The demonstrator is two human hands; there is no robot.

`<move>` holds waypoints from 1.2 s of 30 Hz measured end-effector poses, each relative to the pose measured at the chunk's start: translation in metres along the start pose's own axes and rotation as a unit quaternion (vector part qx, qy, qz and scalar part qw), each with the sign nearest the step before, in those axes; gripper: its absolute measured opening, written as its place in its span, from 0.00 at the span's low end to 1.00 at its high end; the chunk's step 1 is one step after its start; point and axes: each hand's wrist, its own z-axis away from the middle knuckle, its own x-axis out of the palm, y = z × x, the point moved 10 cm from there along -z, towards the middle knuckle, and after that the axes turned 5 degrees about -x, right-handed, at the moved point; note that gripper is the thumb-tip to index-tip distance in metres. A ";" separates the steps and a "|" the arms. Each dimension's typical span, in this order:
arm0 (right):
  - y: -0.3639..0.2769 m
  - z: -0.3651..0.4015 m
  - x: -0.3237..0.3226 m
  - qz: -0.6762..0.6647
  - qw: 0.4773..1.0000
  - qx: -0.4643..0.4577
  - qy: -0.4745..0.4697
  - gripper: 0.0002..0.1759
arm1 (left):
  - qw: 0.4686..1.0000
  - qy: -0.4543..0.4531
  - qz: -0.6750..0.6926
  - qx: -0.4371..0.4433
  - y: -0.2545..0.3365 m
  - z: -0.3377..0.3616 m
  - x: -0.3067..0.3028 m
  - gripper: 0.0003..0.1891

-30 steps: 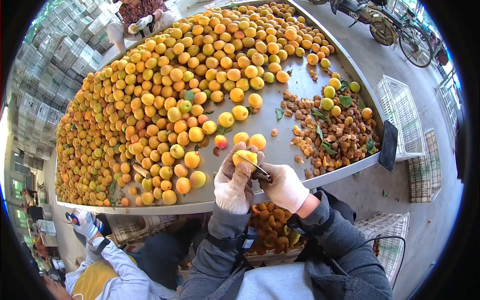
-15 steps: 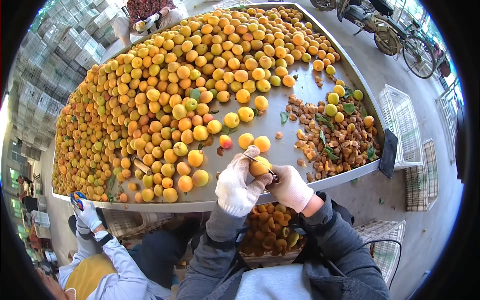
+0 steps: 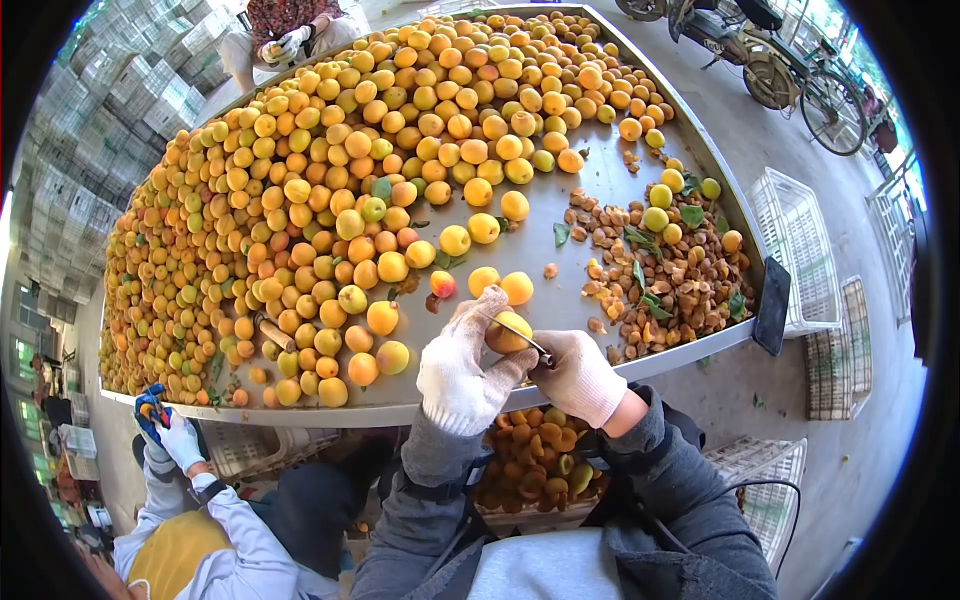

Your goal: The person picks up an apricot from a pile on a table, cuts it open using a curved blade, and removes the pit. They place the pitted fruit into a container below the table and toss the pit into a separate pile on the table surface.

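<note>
My left hand [image 3: 464, 368], in a white knit glove with stained fingertips, grips a yellow-orange apricot [image 3: 505, 338] above the near edge of the sorting table [image 3: 588, 262]. My right hand [image 3: 577, 374], gloved too, is closed around a small knife [image 3: 543, 354]. Its thin blade lies across the apricot, the tip reaching toward my left fingers; how deep it cuts is not visible. Just beyond my left hand sit two loose apricots [image 3: 516, 288]. Below my hands, partly hidden by my wrists, a container is filled with apricot halves [image 3: 532, 455].
A large apricot heap [image 3: 320, 190] covers the table's left and far parts. Pits and leaves [image 3: 665, 275] lie right. A wooden handle [image 3: 276, 334] pokes from the fruit. One co-worker's gloved hands [image 3: 170, 428] are at left, another's [image 3: 287, 45] beyond. White crates [image 3: 795, 250] stand right.
My hands keep the apricot and knife almost in place, with the blade still across the fruit. The left co-worker's blue-gloved hand shows more. The far co-worker's hands have shifted slightly.
</note>
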 end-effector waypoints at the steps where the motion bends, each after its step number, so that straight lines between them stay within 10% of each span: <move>1: -0.004 0.000 -0.001 -0.010 1.000 -0.009 0.002 0.09 | 0.997 -0.008 0.070 -0.039 -0.007 0.001 0.002 0.34; 4: -0.009 -0.002 -0.002 -0.014 1.000 -0.015 0.019 0.09 | 0.909 0.008 0.377 -0.180 -0.035 0.009 0.016 0.36; 7: -0.011 -0.002 -0.002 0.005 0.998 -0.030 0.047 0.09 | 0.891 -0.025 0.430 -0.141 -0.044 0.009 0.025 0.35; 17: 0.000 -0.003 0.013 -0.044 0.999 -0.004 -0.013 0.08 | 0.989 -0.011 0.131 -0.067 -0.014 0.001 0.001 0.37; 21: -0.005 -0.005 0.006 -0.035 0.999 0.003 0.029 0.08 | 0.921 0.017 0.373 -0.112 -0.024 0.005 0.005 0.36; 24: -0.009 -0.002 0.000 0.040 0.997 -0.029 0.058 0.09 | 0.928 0.008 0.336 -0.163 -0.036 0.006 0.007 0.36; 27: -0.008 -0.002 -0.001 0.083 0.994 -0.045 0.050 0.10 | 0.996 -0.003 -0.070 0.058 0.007 0.001 0.000 0.35; 29: 0.008 -0.003 0.015 -0.051 0.998 -0.005 -0.035 0.11 | 0.983 -0.034 0.158 -0.086 -0.021 0.001 0.006 0.34; 36: -0.016 -0.003 -0.002 0.055 0.997 -0.027 0.037 0.07 | 0.893 -0.007 0.443 -0.085 -0.035 0.000 0.017 0.30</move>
